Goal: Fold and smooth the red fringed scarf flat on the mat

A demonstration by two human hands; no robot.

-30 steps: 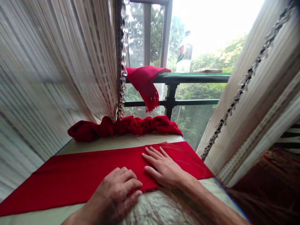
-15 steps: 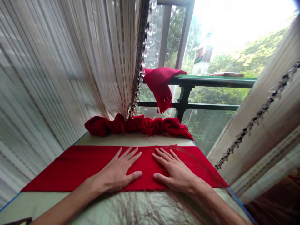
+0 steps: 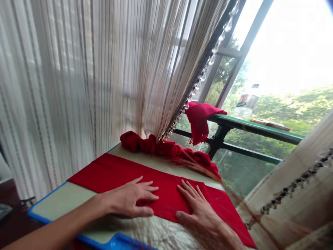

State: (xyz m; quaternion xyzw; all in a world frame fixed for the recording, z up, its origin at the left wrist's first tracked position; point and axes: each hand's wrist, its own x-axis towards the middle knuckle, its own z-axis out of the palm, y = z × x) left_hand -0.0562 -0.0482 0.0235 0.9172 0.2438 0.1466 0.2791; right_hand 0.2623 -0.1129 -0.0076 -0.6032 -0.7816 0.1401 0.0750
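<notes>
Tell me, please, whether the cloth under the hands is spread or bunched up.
Spread: the cloth lies as a long, flat strip across the table.

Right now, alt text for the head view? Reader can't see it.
A person's left hand and right hand lie spread on a flat red cloth across a blue-edged tabletop. A bunched red cloth lies at the far edge; beyond, a fringed red scarf drapes over a green railing beside a striped curtain.

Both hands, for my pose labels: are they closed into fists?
No, the left hand and the right hand lie spread open on the flat red cloth.
</notes>
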